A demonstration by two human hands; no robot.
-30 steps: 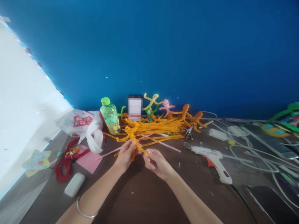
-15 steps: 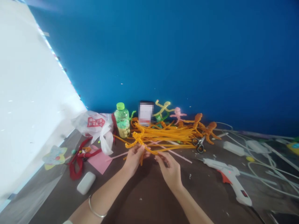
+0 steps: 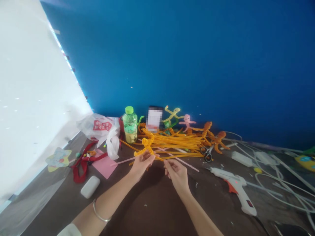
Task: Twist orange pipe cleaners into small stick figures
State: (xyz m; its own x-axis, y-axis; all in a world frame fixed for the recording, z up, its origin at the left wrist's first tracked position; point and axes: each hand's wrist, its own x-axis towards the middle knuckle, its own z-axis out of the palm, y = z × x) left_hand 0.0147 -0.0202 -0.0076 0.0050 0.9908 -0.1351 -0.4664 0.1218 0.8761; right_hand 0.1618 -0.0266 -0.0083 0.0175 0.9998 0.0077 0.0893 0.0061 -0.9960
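An orange pipe-cleaner figure (image 3: 145, 144) with coiled limbs is pinched by my left hand (image 3: 142, 164), held above the dark table. One loose stem of it runs to the right, where my right hand (image 3: 176, 171) pinches the end between thumb and fingertips. My fingers hide the lower part of the figure. Just behind lies a bundle of orange pipe cleaners (image 3: 177, 141). A pink pipe cleaner (image 3: 188, 164) lies beyond my right hand, and black-handled scissors (image 3: 208, 154) rest at the bundle's right end.
A white glue gun (image 3: 236, 185) lies right, near tangled white cables (image 3: 278, 186). Finished figures (image 3: 187, 121) stand by the blue wall. To the left are a green-capped bottle (image 3: 130, 126), a plastic bag (image 3: 100, 127), pink paper (image 3: 104, 165) and a white case (image 3: 90, 186).
The view has shifted slightly. Both hands keep hold of the orange figure, which has tilted a little, and the right fingers have curled in closer on the stem's end.
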